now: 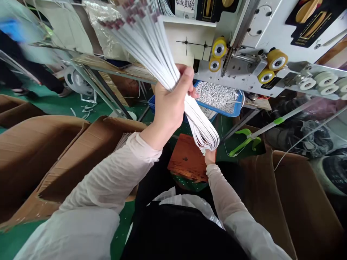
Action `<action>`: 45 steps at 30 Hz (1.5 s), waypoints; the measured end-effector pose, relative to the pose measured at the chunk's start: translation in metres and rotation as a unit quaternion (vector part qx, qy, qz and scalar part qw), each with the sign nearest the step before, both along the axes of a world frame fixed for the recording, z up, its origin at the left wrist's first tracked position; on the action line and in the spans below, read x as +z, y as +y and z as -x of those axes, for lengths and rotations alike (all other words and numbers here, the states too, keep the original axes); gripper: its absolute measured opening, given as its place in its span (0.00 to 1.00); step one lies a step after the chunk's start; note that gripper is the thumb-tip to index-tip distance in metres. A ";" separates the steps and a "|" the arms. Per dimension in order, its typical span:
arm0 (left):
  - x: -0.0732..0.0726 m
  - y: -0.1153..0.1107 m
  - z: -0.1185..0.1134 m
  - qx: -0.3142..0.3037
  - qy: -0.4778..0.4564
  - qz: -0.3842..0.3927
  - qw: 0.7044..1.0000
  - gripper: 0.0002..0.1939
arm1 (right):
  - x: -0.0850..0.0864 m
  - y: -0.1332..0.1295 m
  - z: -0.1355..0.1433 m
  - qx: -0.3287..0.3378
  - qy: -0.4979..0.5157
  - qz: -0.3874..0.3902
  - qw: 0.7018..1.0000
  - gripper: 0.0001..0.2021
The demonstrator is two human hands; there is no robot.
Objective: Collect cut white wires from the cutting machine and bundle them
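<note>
Below, cardboard boxes [65, 144] flank the reddish board [185, 153] beneath the wires [159, 57].

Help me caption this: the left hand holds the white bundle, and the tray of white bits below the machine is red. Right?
The tray is blue, not red, as the head view shows; the left hand does hold the white bundle.

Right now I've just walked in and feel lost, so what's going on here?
A person's left hand grips a bundle of white strands, its dark-red tips pointing up and away. The right hand, mostly hidden, is at the looped lower end. The bundle is held up before a machine with yellow rollers; open cardboard boxes stand on both sides.
</note>
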State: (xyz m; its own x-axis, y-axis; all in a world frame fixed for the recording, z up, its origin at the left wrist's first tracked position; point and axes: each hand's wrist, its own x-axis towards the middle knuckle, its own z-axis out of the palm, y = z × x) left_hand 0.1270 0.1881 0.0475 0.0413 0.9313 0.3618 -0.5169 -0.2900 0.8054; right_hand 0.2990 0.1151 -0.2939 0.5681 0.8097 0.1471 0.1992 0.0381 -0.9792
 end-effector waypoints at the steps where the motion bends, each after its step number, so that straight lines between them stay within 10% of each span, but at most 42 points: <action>1: 0.000 0.001 0.002 0.005 -0.014 0.000 1.000 0.09 | -0.001 0.001 -0.002 -0.005 0.004 0.001 1.000 0.11; 33: -0.039 -0.021 0.059 0.095 -0.090 0.056 0.990 0.14 | 0.003 -0.006 -0.013 0.041 0.056 0.039 0.997 0.13; 39: -0.045 -0.024 0.075 0.113 -0.146 0.106 0.977 0.16 | 0.042 -0.013 -0.001 0.113 0.134 0.056 0.983 0.15; 45: -0.075 -0.051 0.176 0.251 -0.103 0.180 0.946 0.20 | 0.120 -0.033 -0.013 0.290 -0.025 0.149 0.945 0.13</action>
State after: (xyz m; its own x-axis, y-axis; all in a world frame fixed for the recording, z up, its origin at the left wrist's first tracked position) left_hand -0.0486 0.1371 -0.0271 -0.4746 0.8797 -0.0297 -0.5441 -0.2667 0.7955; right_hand 0.3121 0.0822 -0.1741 0.0145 0.9925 -0.1212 0.2764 -0.1204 -0.9535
